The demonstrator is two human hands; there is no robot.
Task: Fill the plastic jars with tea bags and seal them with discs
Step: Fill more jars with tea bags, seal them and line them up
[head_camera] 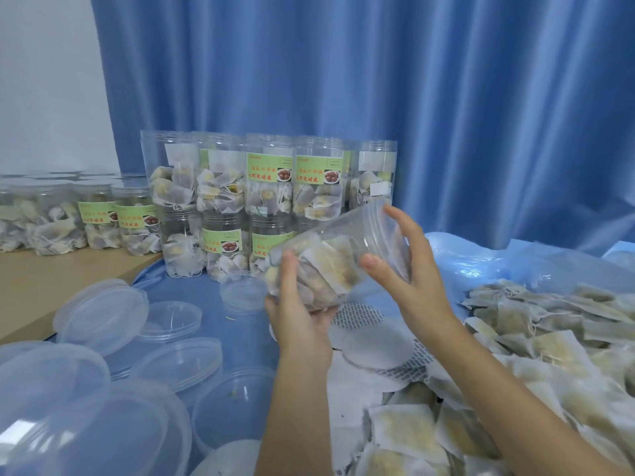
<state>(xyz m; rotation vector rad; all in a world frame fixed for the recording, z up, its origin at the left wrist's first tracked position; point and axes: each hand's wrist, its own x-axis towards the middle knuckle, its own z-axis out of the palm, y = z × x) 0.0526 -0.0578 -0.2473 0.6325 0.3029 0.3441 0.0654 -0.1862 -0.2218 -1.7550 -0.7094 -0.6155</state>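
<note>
Head view
Background: a pleated blue curtain [378, 80] hangs behind my work area, with a strip of white wall [44, 80] at the far left.
Surface: blue plastic sheeting [206, 297] covers the table in front of me; a tan wooden ledge [51, 280] runs along the left.
Jar in hand: I hold a clear plastic jar [340, 259] tilted, its threaded open mouth pointing up and to the right, its base down toward me. It is packed with tea bags.
Left hand: my left hand [295, 304] cups the jar's base from below, thumb up along its near side, fingers curled under it.
Right hand: my right hand [405, 266] grips the jar near its mouth, thumb on the near wall and fingers spread around the far side of the rim.
Sealing discs: a loose pile of round sealing discs [378, 341], some white and some printed silver, lies on the sheeting just below the jar.
Loose tea bags: a heap of tea bags [532, 355] spreads across the right side and toward me.
Filled jars: labelled filled jars [271, 201] stand stacked two high behind the held jar; a lower row of jars [86, 218] sits on the wooden ledge.
Lids: clear plastic lids [103, 355] are scattered and overlapping at the left and lower left.
</note>
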